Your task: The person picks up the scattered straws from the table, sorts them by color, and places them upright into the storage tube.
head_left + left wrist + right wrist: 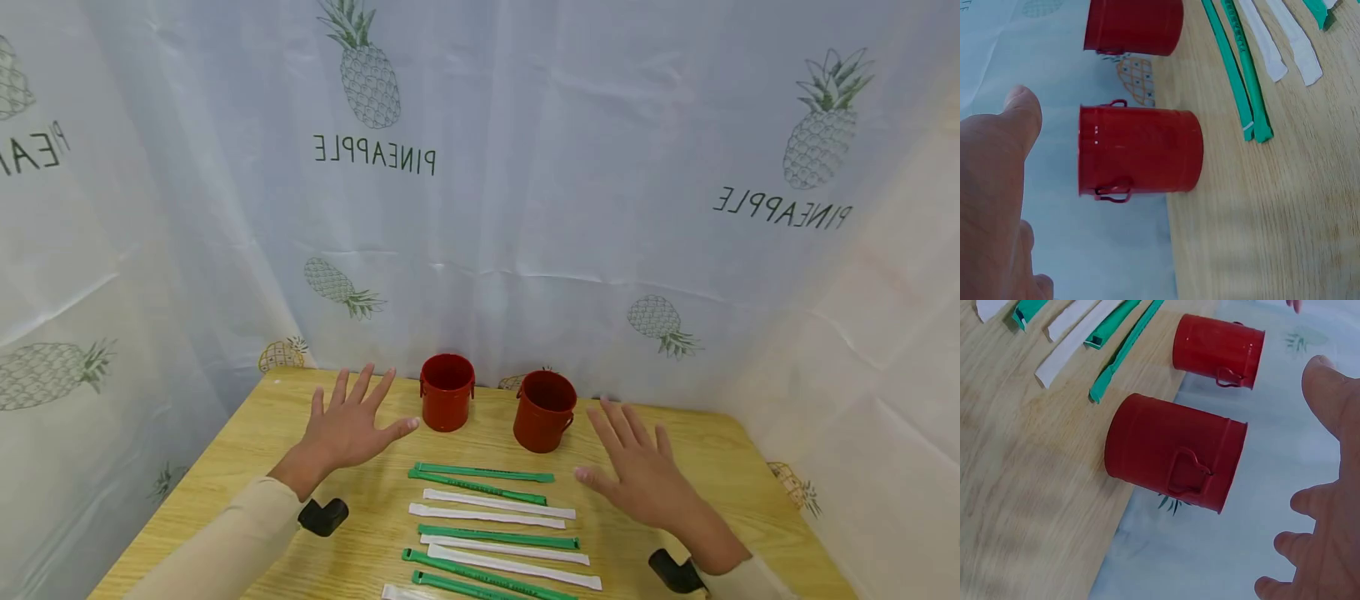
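Two red metal buckets with small side handles stand near the table's back edge: a left bucket (446, 400) and a right bucket (542, 417). My left hand (348, 429) hovers left of the left bucket, fingers spread, holding nothing. On the other side, my right hand (641, 475) is spread to the right of the right bucket, also holding nothing. In front of the buckets lie several paper-wrapped sticks in a loose column, some green (498, 536) and some white (498, 504). The lowest ones are cut off by the head view's bottom edge.
The wooden table (247, 467) has a curtain (510, 208) with pineapple prints hanging right behind it and along both sides. A black wrist camera (324, 517) sits on the left wrist and another black camera (675, 572) on the right.
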{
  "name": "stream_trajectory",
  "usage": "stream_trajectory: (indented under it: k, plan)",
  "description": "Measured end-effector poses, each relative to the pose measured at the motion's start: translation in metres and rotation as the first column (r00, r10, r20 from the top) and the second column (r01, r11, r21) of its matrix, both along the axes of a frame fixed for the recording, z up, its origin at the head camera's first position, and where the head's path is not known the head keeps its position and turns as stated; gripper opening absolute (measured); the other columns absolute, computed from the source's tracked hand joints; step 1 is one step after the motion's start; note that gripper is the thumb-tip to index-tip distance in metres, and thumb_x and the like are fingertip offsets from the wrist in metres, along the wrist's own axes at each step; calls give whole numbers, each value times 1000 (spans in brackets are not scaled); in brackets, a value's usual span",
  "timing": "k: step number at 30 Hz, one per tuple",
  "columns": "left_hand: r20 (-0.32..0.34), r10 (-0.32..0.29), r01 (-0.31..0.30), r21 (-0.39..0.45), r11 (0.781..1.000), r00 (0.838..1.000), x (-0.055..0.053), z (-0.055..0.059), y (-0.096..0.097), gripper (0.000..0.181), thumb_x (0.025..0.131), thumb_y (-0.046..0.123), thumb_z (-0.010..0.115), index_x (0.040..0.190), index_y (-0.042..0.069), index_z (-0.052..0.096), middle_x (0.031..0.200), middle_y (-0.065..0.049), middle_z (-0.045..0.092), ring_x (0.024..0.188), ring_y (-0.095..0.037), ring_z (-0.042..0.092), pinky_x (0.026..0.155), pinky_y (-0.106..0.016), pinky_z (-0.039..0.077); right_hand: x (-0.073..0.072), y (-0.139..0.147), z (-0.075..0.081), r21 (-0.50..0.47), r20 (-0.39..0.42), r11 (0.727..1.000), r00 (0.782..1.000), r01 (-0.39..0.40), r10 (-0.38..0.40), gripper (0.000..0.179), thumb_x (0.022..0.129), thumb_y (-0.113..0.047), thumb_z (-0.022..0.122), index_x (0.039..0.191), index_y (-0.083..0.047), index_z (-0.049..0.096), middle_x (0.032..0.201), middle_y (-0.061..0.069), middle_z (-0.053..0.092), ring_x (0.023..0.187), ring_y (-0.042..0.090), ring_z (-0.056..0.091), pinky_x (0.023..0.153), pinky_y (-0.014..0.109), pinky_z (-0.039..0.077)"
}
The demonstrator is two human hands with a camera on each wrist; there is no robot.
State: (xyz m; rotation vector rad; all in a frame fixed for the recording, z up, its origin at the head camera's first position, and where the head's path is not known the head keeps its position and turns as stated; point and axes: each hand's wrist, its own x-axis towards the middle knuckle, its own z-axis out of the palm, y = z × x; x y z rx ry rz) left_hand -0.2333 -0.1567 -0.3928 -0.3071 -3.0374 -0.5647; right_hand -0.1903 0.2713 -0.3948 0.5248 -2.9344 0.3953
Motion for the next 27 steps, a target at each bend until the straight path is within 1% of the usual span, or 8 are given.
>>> stream_trajectory:
  k: [6,12,16,22,27]
  plan:
    - [-7,1,-1,-3,1000,1000,-1,-4,0,96,95,76,50,167,19,24,175,-21,13,158,-57,4,118,-85,4,4,-3,-6,8,-12,1000,1000,-3,3,89,97,-61,63,166,-16,28,175,15,20,158,51,16,113,86,9]
    - [3,6,-6,1,1000,1000,-4,-15,0,97,94,77,50,168,20,23,175,-20,11,159,-57,1,118,-84,2,8,-7,-13,3,-10,1000,1000,-18,18,87,98,-61,61,166,-19,28,174,15,21,159,50,18,113,86,12]
    - [16,6,-6,-1,1000,1000,-5,-19,1,98,94,78,49,168,20,21,176,-19,10,159,-56,0,119,-83,0,10,-9,-17,6,-12,1000,1000,-25,26,86,99,-61,61,167,-21,27,175,13,21,159,50,18,113,86,13]
    - [10,4,-4,-3,1000,1000,-3,-21,4,97,94,78,50,168,20,23,175,-19,12,159,-56,2,119,-83,0,14,-14,-21,-3,-3,999,999,-32,32,86,98,-61,61,166,-20,29,175,12,22,159,49,19,114,85,11]
    - [13,1,-1,-17,1000,1000,1,-23,5,96,95,77,50,167,19,24,175,-20,13,159,-56,5,119,-83,3,15,-18,-27,-5,0,999,999,-34,34,86,97,-60,64,165,-21,31,175,10,22,159,48,20,115,85,12]
